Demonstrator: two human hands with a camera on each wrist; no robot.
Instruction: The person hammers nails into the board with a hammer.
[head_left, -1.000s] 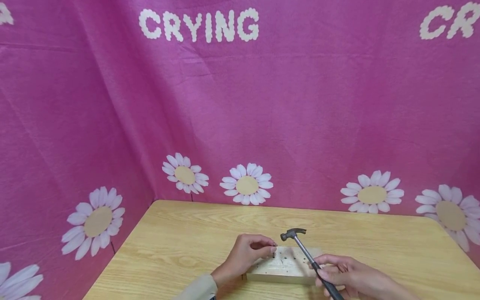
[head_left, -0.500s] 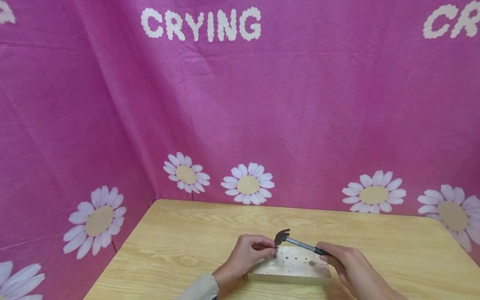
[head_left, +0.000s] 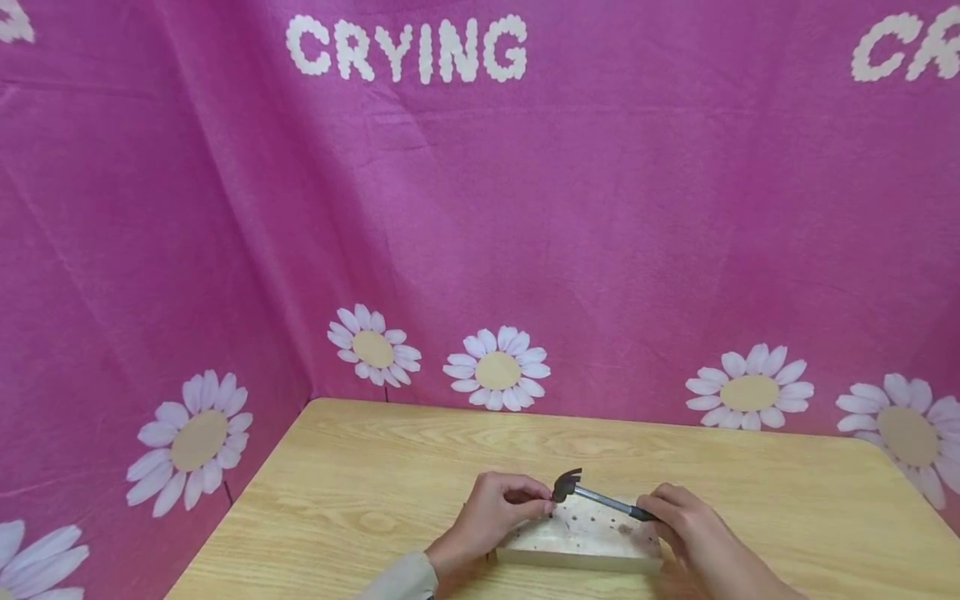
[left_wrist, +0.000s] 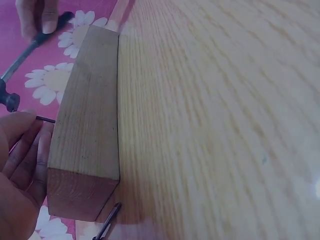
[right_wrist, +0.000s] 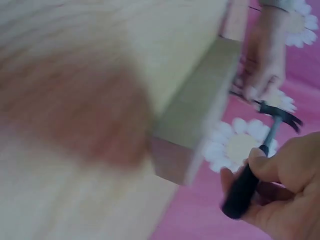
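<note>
A pale wooden block (head_left: pixel 577 562) lies on the table, its top dotted with several dark holes or nail heads. My left hand (head_left: pixel 489 515) pinches a thin dark nail (left_wrist: pixel 46 119) between thumb and fingertips, its lower end at the block's top near the left end. My right hand (head_left: pixel 693 533) grips the black handle (right_wrist: pixel 242 195) of a claw hammer (head_left: pixel 603 500). The hammer's head (right_wrist: pixel 280 114) is right at the nail's top, close by the left fingertips, with the claw turned up and away.
The wood-grained table (head_left: pixel 360 467) reaches back to a pink cloth (head_left: pixel 600 208) with printed daisies and letters. In the left wrist view, thin dark nail-like pieces (left_wrist: pixel 107 220) lie on the table by the block's left end.
The right hand has swung the hammer left and down, from over the block to the nail, and turned its grip knuckles-up. The left hand has stayed at the nail.
</note>
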